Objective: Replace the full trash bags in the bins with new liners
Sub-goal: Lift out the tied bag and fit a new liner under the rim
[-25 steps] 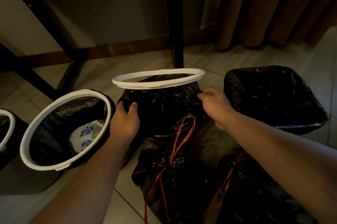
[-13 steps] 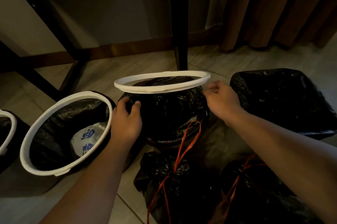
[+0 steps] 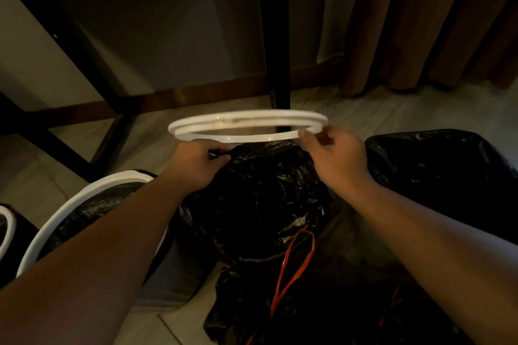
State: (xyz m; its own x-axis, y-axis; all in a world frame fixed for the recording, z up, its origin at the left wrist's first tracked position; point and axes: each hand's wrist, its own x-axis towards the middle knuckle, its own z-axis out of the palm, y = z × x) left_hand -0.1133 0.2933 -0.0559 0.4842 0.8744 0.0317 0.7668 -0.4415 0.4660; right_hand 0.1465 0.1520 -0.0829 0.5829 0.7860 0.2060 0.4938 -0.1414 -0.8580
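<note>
**Crumpled black bag (image 3: 260,198) sits on the floor (image 3: 392,109), white ring (image 3: 246,117) held just above.**
The ring, seated on the bag half a second ago, is now lifted, pinched by the right hand (image 3: 336,156); the left hand (image 3: 196,159) pinches the bag's edge.

A furnished indoor room, a home or a hotel room, was suggested. Long brown curtains (image 3: 437,22) were hung full-length at the upper right, a wooden skirting board (image 3: 196,95) was run along a plain wall (image 3: 168,36), and pale floor tiles (image 3: 392,109) were laid beneath dark furniture legs (image 3: 276,36) at upper centre. Small lined bins (image 3: 112,180) were stood at lower left.
</note>
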